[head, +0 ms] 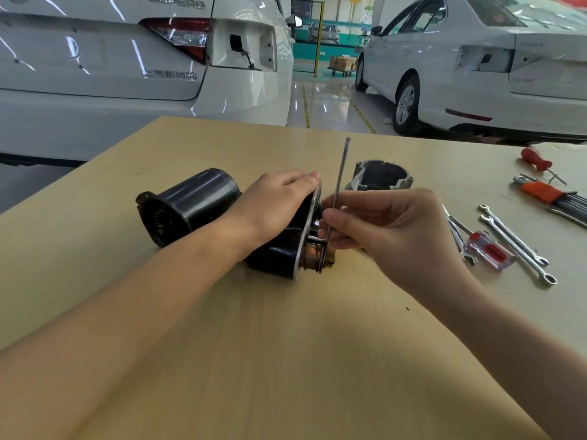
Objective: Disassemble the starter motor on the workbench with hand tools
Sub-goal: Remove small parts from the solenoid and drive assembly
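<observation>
Already you are partway through: the starter motor (279, 246) lies on its side near the middle of the workbench (317, 344), and a grey aluminium housing (382, 176) stands apart just behind it, which I judge to be a piece taken off it. A black cylindrical shell (190, 204) lies just left of the motor, partly behind your left wrist (whether it is loose or joined to the motor I cannot tell). Your left hand (276, 204) lies curved over the top of the motor, fingertips at the metal end plate (313, 217), steadying it. Your right hand (381, 227) pinches an L-shaped hex key (341, 182) between thumb and fingers, long arm upright, short arm aimed into the plate face. So a fastener on that plate looks to be the step in hand, with the plate and the copper-coloured part (313, 255) below it left to come apart. The fastener itself is hidden behind your fingers. To the right of the motor lie spanners (514, 242), a red-handled screwdriver (490, 252), and a hex key set (546, 193), cut off at the edge.
</observation>
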A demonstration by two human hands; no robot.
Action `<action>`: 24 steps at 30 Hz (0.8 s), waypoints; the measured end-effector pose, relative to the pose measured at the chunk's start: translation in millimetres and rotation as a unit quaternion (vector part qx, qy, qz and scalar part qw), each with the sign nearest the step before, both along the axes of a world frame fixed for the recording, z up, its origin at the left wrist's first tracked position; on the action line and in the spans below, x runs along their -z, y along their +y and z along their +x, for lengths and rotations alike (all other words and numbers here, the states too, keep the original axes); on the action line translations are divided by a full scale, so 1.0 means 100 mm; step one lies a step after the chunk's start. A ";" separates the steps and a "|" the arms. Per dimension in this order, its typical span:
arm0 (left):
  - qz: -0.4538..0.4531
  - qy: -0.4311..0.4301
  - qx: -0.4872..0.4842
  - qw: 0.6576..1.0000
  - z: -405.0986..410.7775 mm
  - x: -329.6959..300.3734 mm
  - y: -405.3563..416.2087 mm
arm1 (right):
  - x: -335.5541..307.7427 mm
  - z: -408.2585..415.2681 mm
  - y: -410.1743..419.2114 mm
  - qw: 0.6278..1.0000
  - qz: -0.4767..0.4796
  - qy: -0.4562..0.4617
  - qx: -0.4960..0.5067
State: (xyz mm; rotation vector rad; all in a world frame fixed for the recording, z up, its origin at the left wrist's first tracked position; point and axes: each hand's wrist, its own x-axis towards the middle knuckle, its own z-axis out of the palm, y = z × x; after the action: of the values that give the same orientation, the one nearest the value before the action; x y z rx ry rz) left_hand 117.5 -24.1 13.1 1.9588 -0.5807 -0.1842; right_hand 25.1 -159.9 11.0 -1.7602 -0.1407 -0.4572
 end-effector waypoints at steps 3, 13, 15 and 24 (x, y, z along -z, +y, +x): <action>-0.001 0.001 -0.002 1.000 0.01 0.01 0.00 | 0.03 -0.03 0.00 0.995 -0.080 -0.056 0.019; -0.009 0.001 -0.004 1.000 0.03 0.03 0.01 | 0.12 -0.10 -0.14 0.826 -0.471 -0.310 -0.011; -0.010 0.000 -0.004 1.000 0.03 0.03 0.01 | 0.16 -0.11 -0.16 0.772 -0.536 -0.341 -0.022; -0.005 -0.017 -0.006 1.000 0.01 0.03 0.01 | 0.20 -0.07 -0.14 0.860 -0.414 -0.296 -0.035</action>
State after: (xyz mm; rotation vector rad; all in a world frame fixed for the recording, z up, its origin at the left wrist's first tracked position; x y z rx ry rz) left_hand 118.7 -22.8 10.6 1.9581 -0.5912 -0.1413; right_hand 17.9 -174.3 -8.9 -2.3741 -0.9586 -0.9775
